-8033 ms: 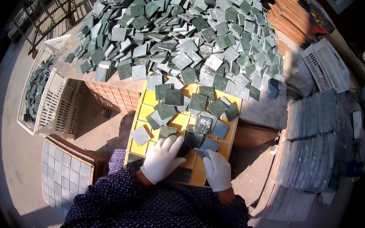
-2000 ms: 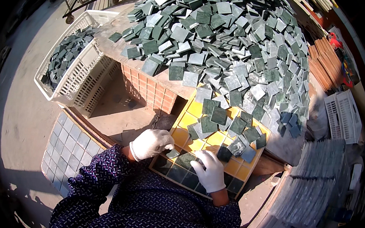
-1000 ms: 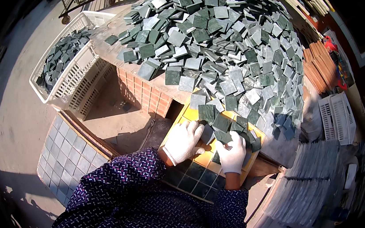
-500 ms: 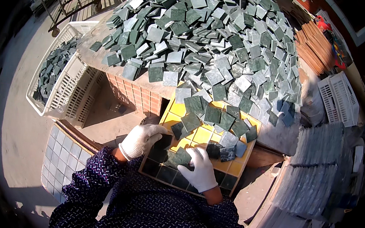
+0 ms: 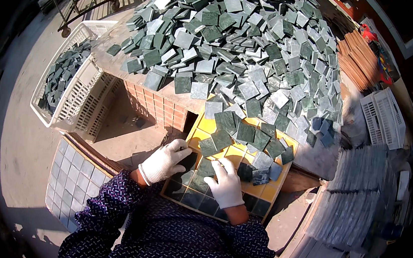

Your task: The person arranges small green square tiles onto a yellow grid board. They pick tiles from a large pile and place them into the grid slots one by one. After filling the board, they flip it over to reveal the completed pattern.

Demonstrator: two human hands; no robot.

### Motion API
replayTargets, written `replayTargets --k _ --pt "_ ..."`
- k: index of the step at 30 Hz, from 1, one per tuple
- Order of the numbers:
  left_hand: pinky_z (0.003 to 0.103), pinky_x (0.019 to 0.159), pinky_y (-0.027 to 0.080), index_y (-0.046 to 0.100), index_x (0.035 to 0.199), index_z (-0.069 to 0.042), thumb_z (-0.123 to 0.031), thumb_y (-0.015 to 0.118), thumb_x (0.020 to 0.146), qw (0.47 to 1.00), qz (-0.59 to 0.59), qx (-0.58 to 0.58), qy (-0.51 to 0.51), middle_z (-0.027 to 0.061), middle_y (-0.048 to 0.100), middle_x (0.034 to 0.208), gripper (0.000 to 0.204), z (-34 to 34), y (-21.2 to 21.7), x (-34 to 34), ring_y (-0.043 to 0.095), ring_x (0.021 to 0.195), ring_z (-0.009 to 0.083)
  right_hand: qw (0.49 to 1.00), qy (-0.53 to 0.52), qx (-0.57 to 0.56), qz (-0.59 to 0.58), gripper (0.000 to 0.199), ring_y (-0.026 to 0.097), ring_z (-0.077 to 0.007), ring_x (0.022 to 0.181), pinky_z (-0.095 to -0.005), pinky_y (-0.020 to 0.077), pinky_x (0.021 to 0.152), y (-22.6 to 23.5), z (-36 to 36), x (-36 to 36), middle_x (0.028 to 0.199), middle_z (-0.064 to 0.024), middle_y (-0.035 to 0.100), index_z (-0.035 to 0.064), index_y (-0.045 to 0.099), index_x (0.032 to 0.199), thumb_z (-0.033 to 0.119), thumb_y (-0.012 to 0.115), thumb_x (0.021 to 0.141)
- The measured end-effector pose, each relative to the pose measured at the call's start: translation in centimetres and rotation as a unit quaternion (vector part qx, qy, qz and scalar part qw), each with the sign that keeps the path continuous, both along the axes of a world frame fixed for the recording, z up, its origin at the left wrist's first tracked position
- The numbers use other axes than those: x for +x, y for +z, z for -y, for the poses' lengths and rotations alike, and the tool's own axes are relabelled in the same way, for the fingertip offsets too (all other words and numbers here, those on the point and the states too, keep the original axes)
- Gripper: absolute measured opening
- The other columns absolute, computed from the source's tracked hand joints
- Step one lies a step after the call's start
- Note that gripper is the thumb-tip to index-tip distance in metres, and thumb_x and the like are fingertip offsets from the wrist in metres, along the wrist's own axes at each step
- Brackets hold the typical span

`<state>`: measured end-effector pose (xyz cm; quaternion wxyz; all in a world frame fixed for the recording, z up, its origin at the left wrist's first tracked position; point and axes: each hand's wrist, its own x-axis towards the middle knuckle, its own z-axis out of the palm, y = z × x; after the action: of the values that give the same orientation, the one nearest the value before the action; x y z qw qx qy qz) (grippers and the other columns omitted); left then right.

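Observation:
A yellow gridded tray (image 5: 206,125) lies in front of me, its near cells filled with dark green square stone tiles (image 5: 193,196). Over its left edge is my left hand (image 5: 162,163) in a white glove, thumb and fingers apart beside a dark tile (image 5: 189,161). My right hand (image 5: 228,185), also gloved, is over the middle of the tray. Its bent fingers and thumb are apart at the right side of a green tile (image 5: 204,169), which sits about square with the grid. Several loose tiles (image 5: 245,133) lie askew across the tray's far part.
A large heap of green and grey tiles (image 5: 254,58) covers the table beyond the tray. At left stand a white crate (image 5: 83,97) of tiles and a tiled panel (image 5: 71,178). Stacked grey sheets (image 5: 351,189) and another white crate (image 5: 383,117) are at right.
The green tile by my right hand was tilted across the near rows and now lies squarer to the grid, farther up. My left thumb has come away from the fingers. The view has shifted slightly.

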<state>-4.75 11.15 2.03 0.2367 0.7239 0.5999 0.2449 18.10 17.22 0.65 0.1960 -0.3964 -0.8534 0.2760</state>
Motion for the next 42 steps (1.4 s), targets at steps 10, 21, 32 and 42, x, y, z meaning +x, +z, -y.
replayTargets --k 10,21,32,42 --pt "0.040 0.087 0.050 0.060 0.117 -0.003 -0.011 0.075 0.072 0.998 -0.050 0.032 -0.038 0.0149 0.053 0.119 0.049 -1.3 0.1 0.2 0.057 0.105 0.0343 0.998 0.011 0.036 0.040 0.051 0.056 -0.0321 0.111 -0.0400 0.0475 0.094 1.1 -0.3 -0.4 0.124 -0.0141 0.056 0.0050 0.061 0.115 0.023 0.077 0.070" --pt "0.042 0.092 0.046 0.060 0.120 -0.006 -0.022 0.077 0.069 0.985 -0.073 0.147 0.057 0.0110 0.057 0.117 0.056 1.2 -0.1 5.4 0.055 0.109 0.0302 0.994 -0.040 0.099 0.001 0.056 0.059 -0.0347 0.105 -0.0411 0.0499 0.089 -0.2 -0.4 0.9 0.118 -0.0170 0.057 0.0045 0.060 0.115 0.027 0.079 0.069" --pt "0.055 0.109 0.028 0.045 0.141 -0.013 -0.054 0.074 0.064 0.986 -0.112 0.106 0.062 0.0201 0.034 0.147 0.092 -2.1 -1.3 3.8 0.031 0.133 0.0452 0.987 -0.149 0.060 -0.020 0.043 0.061 -0.0259 0.087 -0.0354 0.0525 0.077 1.6 -2.5 8.6 0.118 -0.0143 0.058 0.0044 0.061 0.114 0.016 0.074 0.075" --pt "0.056 0.108 0.029 0.053 0.133 -0.010 -0.058 0.070 0.069 0.976 -0.126 0.174 0.028 0.0207 0.040 0.141 0.082 -3.2 -0.4 5.7 0.034 0.130 0.0443 0.975 0.026 0.092 0.202 0.053 0.056 -0.0294 0.110 -0.0398 0.0498 0.089 4.0 -5.2 7.7 0.126 -0.0111 0.051 0.0097 0.058 0.119 0.017 0.075 0.070"
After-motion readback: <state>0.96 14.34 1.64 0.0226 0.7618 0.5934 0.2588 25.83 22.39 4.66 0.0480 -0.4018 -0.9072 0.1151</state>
